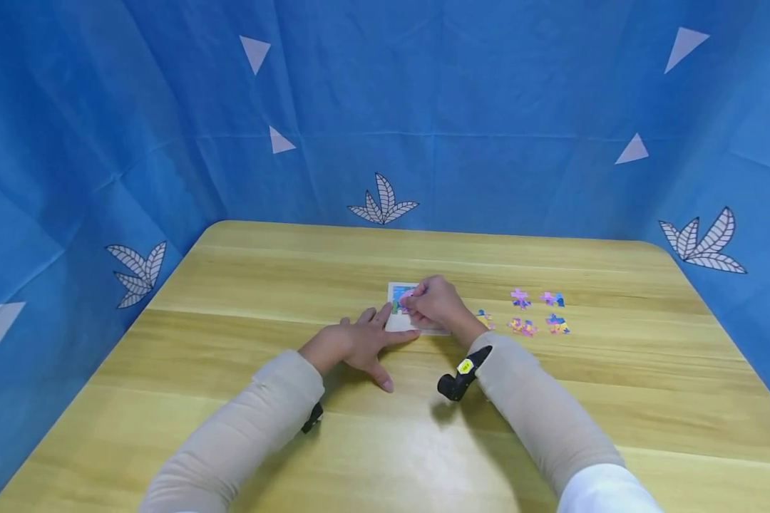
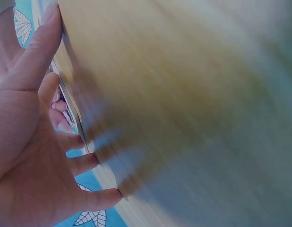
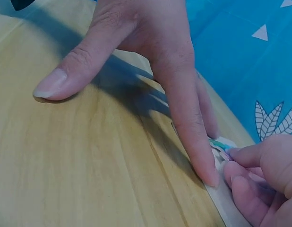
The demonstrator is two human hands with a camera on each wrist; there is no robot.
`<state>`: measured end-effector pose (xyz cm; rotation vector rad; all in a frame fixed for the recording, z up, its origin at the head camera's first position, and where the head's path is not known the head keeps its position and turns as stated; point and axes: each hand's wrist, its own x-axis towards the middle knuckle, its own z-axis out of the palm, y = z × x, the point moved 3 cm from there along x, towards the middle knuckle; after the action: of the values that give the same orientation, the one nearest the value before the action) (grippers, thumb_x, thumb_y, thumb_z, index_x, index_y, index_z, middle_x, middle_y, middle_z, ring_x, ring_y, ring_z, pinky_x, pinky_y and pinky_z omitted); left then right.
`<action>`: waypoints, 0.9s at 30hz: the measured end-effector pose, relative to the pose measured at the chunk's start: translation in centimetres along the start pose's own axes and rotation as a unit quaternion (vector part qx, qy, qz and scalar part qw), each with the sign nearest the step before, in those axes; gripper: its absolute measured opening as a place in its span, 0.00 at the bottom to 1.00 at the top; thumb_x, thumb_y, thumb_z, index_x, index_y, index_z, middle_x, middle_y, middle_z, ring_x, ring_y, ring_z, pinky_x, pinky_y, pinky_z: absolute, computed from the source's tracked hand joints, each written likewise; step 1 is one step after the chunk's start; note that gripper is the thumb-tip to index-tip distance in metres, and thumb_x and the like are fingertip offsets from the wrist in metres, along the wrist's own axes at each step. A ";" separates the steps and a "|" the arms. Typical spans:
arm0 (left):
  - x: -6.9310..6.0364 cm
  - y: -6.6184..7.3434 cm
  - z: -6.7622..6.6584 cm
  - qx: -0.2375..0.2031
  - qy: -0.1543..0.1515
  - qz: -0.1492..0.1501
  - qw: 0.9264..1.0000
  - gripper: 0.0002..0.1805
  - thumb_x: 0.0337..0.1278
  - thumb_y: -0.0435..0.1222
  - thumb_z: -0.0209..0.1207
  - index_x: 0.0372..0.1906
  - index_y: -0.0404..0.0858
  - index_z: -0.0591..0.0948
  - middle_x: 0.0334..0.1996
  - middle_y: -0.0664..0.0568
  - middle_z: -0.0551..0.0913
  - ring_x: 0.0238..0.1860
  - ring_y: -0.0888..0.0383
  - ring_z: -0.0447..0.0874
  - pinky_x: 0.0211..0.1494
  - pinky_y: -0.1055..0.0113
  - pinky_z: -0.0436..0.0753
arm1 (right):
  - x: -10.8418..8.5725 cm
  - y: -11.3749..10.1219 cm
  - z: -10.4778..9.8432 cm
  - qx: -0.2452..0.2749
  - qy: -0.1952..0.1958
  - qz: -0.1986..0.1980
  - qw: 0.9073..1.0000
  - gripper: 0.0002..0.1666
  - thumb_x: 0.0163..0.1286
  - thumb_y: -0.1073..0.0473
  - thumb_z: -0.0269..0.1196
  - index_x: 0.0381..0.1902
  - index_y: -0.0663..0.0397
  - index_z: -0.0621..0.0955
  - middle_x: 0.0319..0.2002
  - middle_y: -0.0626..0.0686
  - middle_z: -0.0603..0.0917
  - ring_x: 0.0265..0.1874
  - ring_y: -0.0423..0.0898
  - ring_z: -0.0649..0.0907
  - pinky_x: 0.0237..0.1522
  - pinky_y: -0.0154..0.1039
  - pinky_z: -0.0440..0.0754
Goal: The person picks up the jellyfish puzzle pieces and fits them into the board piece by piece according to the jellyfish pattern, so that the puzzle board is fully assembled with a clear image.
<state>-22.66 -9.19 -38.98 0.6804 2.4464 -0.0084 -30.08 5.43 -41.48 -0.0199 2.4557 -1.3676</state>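
A small white-rimmed jigsaw board with a colourful picture lies on the table around its middle. Spread out flat, the left hand touches the board's near and left edges with its fingertips; its thumb rests on the wood. Over the picture area, the right hand pinches a small pinkish puzzle piece between thumb and forefinger, low against the board. Its other fingers are curled in, and they hide much of the board. In the left wrist view, the left hand shows its palm and extended fingers.
Right of the board lie several loose puzzle pieces, among them a pink-purple one, a pink-blue one and a yellow-purple one. Another piece sits close beside the right wrist. Blue cloth hangs behind the wooden table.
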 end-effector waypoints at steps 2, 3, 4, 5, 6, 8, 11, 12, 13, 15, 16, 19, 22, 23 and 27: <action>0.0 0.0 0.0 0.000 0.000 0.000 1.000 0.53 0.39 0.66 0.62 0.70 0.75 0.44 0.75 0.45 0.30 0.74 0.40 0.34 0.65 0.32 0.51 | 0.1 0.0 -0.1 -0.004 0.001 0.004 1.000 0.12 0.61 0.57 0.67 0.29 0.60 0.77 0.20 0.52 0.83 0.17 0.40 0.81 0.20 0.32 0.79; 0.0 0.0 0.0 -0.001 0.000 -0.001 1.000 0.53 0.39 0.66 0.62 0.70 0.75 0.44 0.75 0.45 0.30 0.74 0.40 0.34 0.65 0.32 0.52 | 0.2 -0.1 -0.1 -0.007 0.001 0.005 1.000 0.13 0.60 0.57 0.67 0.28 0.60 0.77 0.20 0.52 0.83 0.16 0.40 0.80 0.20 0.32 0.79; 0.0 0.0 0.0 -0.001 0.000 -0.002 1.000 0.53 0.39 0.66 0.62 0.70 0.75 0.44 0.75 0.45 0.29 0.74 0.40 0.34 0.65 0.32 0.51 | 0.3 0.0 -0.1 -0.009 0.000 0.007 1.000 0.13 0.60 0.57 0.67 0.27 0.60 0.77 0.19 0.51 0.83 0.16 0.39 0.80 0.19 0.32 0.79; -0.1 0.0 0.0 -0.002 -0.001 -0.003 1.000 0.53 0.39 0.66 0.62 0.70 0.75 0.43 0.75 0.45 0.29 0.74 0.40 0.34 0.65 0.32 0.51 | 0.3 0.0 -0.1 -0.013 0.000 0.009 1.000 0.13 0.60 0.56 0.68 0.26 0.59 0.77 0.19 0.51 0.82 0.15 0.39 0.80 0.19 0.32 0.79; -0.1 0.0 0.0 -0.003 -0.002 -0.003 1.000 0.53 0.39 0.66 0.62 0.70 0.75 0.43 0.75 0.45 0.29 0.74 0.40 0.34 0.65 0.32 0.51 | 0.4 0.0 0.0 -0.016 -0.001 0.011 1.000 0.13 0.60 0.56 0.68 0.25 0.59 0.78 0.18 0.50 0.82 0.15 0.39 0.79 0.19 0.31 0.78; -0.1 0.0 0.0 -0.003 -0.003 -0.003 1.000 0.53 0.39 0.66 0.62 0.70 0.75 0.43 0.75 0.45 0.29 0.74 0.40 0.34 0.65 0.32 0.51 | 0.5 0.0 0.0 -0.029 -0.003 0.016 0.999 0.14 0.60 0.55 0.68 0.23 0.59 0.79 0.18 0.50 0.82 0.14 0.39 0.79 0.19 0.31 0.78; -0.1 0.0 0.0 0.001 -0.002 0.000 1.000 0.53 0.38 0.67 0.61 0.70 0.75 0.43 0.75 0.45 0.29 0.74 0.40 0.34 0.65 0.32 0.51 | 0.5 0.0 -0.1 -0.048 0.000 0.024 0.999 0.15 0.60 0.53 0.68 0.21 0.58 0.80 0.17 0.50 0.83 0.13 0.39 0.79 0.18 0.31 0.77; 0.0 0.0 0.0 0.002 0.000 0.001 1.000 0.53 0.38 0.67 0.61 0.70 0.75 0.43 0.75 0.45 0.29 0.74 0.40 0.34 0.65 0.32 0.52 | 0.5 0.0 -0.1 -0.052 0.001 0.028 0.998 0.16 0.60 0.52 0.68 0.21 0.58 0.81 0.17 0.50 0.83 0.14 0.39 0.79 0.18 0.31 0.77; 0.0 0.1 0.0 0.003 0.000 0.001 1.000 0.53 0.38 0.67 0.61 0.70 0.75 0.43 0.75 0.45 0.29 0.74 0.40 0.34 0.65 0.32 0.52 | 0.5 0.0 -0.2 -0.059 0.004 0.030 0.998 0.16 0.60 0.52 0.68 0.21 0.57 0.81 0.17 0.50 0.83 0.13 0.39 0.79 0.18 0.30 0.77; 0.0 0.1 -0.1 0.003 0.001 0.001 1.000 0.53 0.38 0.67 0.61 0.70 0.75 0.43 0.75 0.45 0.29 0.74 0.40 0.34 0.65 0.32 0.52 | 0.6 0.0 -0.3 -0.060 0.008 0.031 0.998 0.16 0.59 0.51 0.68 0.21 0.57 0.81 0.17 0.50 0.82 0.13 0.39 0.78 0.17 0.30 0.76; 0.0 0.1 -0.2 0.003 0.002 -0.001 1.000 0.53 0.39 0.67 0.62 0.70 0.75 0.43 0.75 0.45 0.29 0.74 0.40 0.34 0.65 0.33 0.52 | 0.6 0.0 -0.3 -0.062 0.009 0.031 0.998 0.16 0.59 0.51 0.69 0.21 0.57 0.81 0.16 0.50 0.82 0.13 0.39 0.78 0.17 0.30 0.76; 0.0 0.1 -0.2 0.003 0.000 -0.003 1.000 0.53 0.39 0.66 0.62 0.70 0.75 0.43 0.75 0.45 0.30 0.74 0.40 0.34 0.65 0.32 0.52 | 0.6 -0.1 -0.3 -0.066 0.008 0.031 0.997 0.17 0.59 0.50 0.69 0.21 0.57 0.80 0.16 0.50 0.82 0.12 0.39 0.78 0.17 0.30 0.74; 0.0 0.1 -0.2 0.002 -0.001 -0.002 1.000 0.53 0.39 0.66 0.62 0.70 0.75 0.43 0.75 0.45 0.30 0.74 0.40 0.35 0.65 0.32 0.52 | 0.7 -0.1 -0.2 -0.070 0.005 0.038 0.997 0.17 0.59 0.50 0.69 0.20 0.57 0.81 0.15 0.50 0.82 0.11 0.39 0.77 0.16 0.30 0.74; 0.0 0.1 -0.1 0.001 -0.002 -0.001 1.000 0.53 0.39 0.66 0.62 0.70 0.75 0.43 0.75 0.45 0.30 0.74 0.40 0.35 0.65 0.32 0.52 | 0.7 -0.1 -0.2 -0.069 0.003 0.041 0.997 0.17 0.59 0.50 0.69 0.20 0.57 0.81 0.16 0.50 0.82 0.11 0.39 0.77 0.16 0.30 0.74; 0.0 0.1 0.0 -0.002 -0.003 0.000 1.000 0.53 0.39 0.66 0.62 0.70 0.75 0.43 0.75 0.45 0.30 0.74 0.40 0.34 0.65 0.32 0.52 | 0.7 0.0 -0.1 -0.064 0.002 0.047 0.997 0.17 0.59 0.51 0.68 0.20 0.57 0.81 0.16 0.50 0.82 0.11 0.39 0.77 0.16 0.30 0.75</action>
<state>-22.67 -9.08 -38.96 0.6765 2.4411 -0.0045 -30.77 5.39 -41.62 0.0669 2.5102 -1.1713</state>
